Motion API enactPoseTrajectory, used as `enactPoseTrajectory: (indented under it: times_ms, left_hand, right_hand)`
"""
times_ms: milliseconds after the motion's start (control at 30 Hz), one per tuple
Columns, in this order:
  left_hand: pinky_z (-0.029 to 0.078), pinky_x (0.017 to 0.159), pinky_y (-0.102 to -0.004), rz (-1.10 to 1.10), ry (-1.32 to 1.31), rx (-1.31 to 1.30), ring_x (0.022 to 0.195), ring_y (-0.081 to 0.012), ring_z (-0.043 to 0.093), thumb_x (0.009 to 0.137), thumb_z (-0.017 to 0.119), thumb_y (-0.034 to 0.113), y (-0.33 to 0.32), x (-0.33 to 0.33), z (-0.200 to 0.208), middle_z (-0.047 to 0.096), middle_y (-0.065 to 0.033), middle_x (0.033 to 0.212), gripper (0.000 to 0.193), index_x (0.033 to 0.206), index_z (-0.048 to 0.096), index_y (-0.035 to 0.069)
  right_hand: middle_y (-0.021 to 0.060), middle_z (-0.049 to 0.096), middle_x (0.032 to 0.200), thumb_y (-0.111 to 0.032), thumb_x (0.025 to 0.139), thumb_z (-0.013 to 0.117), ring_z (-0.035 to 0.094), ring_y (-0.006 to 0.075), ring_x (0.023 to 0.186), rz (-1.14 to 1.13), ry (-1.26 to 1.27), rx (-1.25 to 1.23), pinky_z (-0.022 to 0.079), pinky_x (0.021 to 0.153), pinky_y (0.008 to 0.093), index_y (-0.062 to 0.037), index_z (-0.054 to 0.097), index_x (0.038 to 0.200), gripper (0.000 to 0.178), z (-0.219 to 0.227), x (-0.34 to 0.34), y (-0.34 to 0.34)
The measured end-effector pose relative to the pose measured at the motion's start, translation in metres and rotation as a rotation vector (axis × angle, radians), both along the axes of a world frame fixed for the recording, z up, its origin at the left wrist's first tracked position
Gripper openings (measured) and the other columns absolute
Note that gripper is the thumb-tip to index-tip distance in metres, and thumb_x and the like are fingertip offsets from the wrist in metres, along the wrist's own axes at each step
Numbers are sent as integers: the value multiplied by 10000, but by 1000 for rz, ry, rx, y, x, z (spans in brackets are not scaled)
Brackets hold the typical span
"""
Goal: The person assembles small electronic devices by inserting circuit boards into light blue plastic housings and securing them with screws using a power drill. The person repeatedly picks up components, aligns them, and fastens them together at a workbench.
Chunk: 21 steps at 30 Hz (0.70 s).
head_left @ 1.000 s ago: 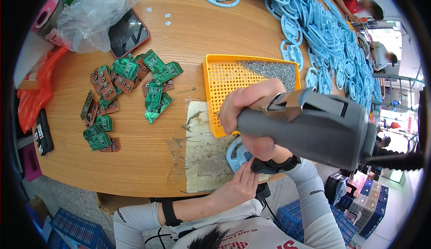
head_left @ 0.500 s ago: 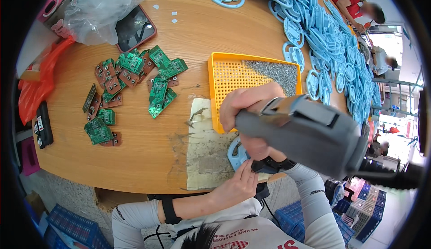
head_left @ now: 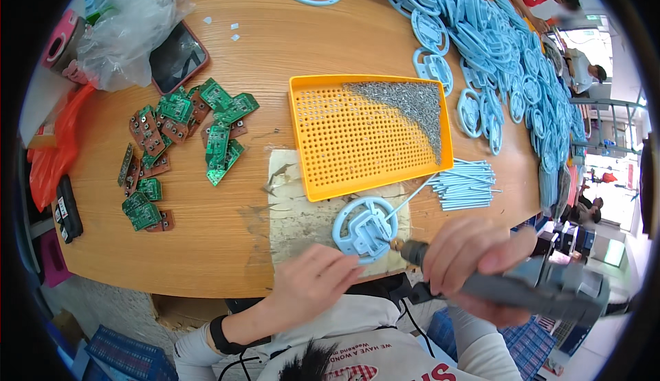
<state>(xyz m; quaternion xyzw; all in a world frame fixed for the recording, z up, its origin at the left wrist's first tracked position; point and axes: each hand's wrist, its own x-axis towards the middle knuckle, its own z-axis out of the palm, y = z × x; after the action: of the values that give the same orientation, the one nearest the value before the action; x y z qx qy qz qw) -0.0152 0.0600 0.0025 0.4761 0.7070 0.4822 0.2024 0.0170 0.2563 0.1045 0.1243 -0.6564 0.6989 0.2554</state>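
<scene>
A light blue plastic toy steering wheel (head_left: 337, 231) lies on the stained mat at the front of the table. The fingers of my left hand (head_left: 313, 275) pinch its lower left rim. In my right hand (head_left: 474, 260) is a grey power screwdriver (head_left: 512, 288), held sideways with its fingers wrapped round the body. Its brass-coloured nose (head_left: 397, 244) points left, and the bit reaches the wheel's lower right part; whether it touches a screw is too small to tell. A thin light blue stick (head_left: 411, 198) slants from the wheel's hub up to the tray corner.
Beyond the wheel stands a yellow perforated tray (head_left: 302, 148) with many small screws (head_left: 412, 106). Light blue sticks (head_left: 464, 185) lie right of it. More blue wheels (head_left: 481, 44) are heaped at the back right. Green circuit boards (head_left: 218, 144) and a phone (head_left: 179, 58) are at left.
My right hand and the screwdriver have moved from over the tray down to the right, bringing the bit to the wheel. The tray and sticks are uncovered. The view has shifted slightly.
</scene>
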Motion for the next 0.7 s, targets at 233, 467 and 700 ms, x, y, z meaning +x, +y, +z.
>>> enactPoseTrajectory:
  times_ms: [233, 467, 700]
  left_hand:
    - [392, 972, -415, -117, 255, -108, 1223, -270, 456, 704, 760, 257, 30, -5, -8, 473, -72, 1343, 574, 1247, 586, 187]
    - [351, 1012, -467, -128, 290, -92, 1279, -306, 413, 702, 761, 263, 37, 1, -22, 422, -77, 1421, 606, 1277, 571, 232]
    - [374, 973, -435, -93, 280, -34, 1239, -285, 444, 721, 755, 281, 33, 6, -21, 470, -53, 1373, 525, 1214, 594, 204]
  right_hand:
    - [82, 569, 532, -498, 866, 635, 563, 184, 410, -29, 9, 92, 509, 405, 302, 14, 446, 963, 554, -36, 53, -11]
    - [101, 572, 536, -495, 858, 650, 563, 192, 412, -78, 102, 146, 497, 388, 289, 44, 466, 969, 581, -55, 70, -17]
    - [96, 565, 530, -499, 859, 647, 561, 184, 402, -116, 173, 159, 503, 391, 287, 34, 449, 946, 575, -62, 70, -25]
